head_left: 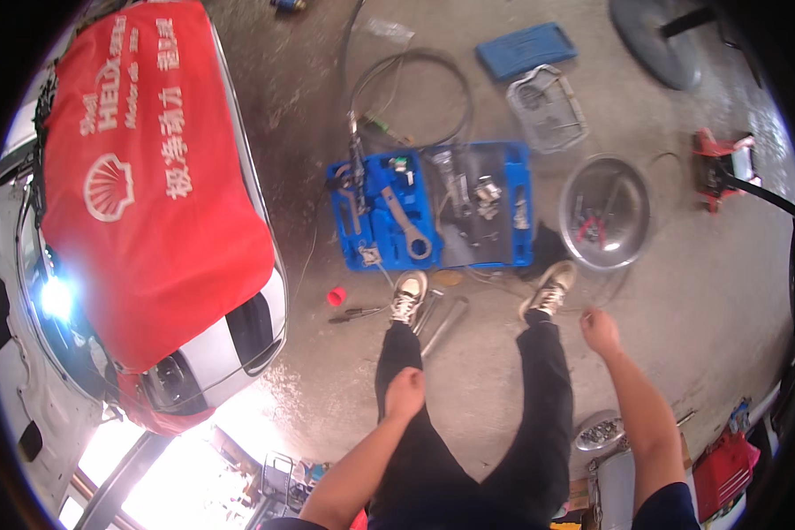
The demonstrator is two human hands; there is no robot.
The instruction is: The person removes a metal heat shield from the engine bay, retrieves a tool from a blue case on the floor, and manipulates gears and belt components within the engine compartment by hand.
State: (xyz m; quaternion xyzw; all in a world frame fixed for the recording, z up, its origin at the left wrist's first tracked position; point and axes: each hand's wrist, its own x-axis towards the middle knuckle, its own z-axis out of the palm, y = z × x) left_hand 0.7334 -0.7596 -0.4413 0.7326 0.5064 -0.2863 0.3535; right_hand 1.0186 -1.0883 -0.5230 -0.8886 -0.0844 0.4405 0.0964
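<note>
My left hand (405,394) hangs in a loose fist over my left thigh, with no thing showing in it. Out to the right of my right shoe, my right hand (600,332) is also curled closed over the floor, and no thing shows in it. Ahead of my shoes lies an open blue tool case (344,252) with sockets and loose tools inside. A large ring-ended wrench (405,221) rests across its left half. To the right of the case, a round metal basin (571,243) holds red-handled pliers (594,228) and small parts.
At left, a red cover (194,274) drapes a white car's front (274,327). A coiled hose (464,88), a blue case (528,51) and a grey tray (579,132) lie beyond the tool case. Long bars (446,324) lie by my left shoe. A red floor jack (707,168) stands right.
</note>
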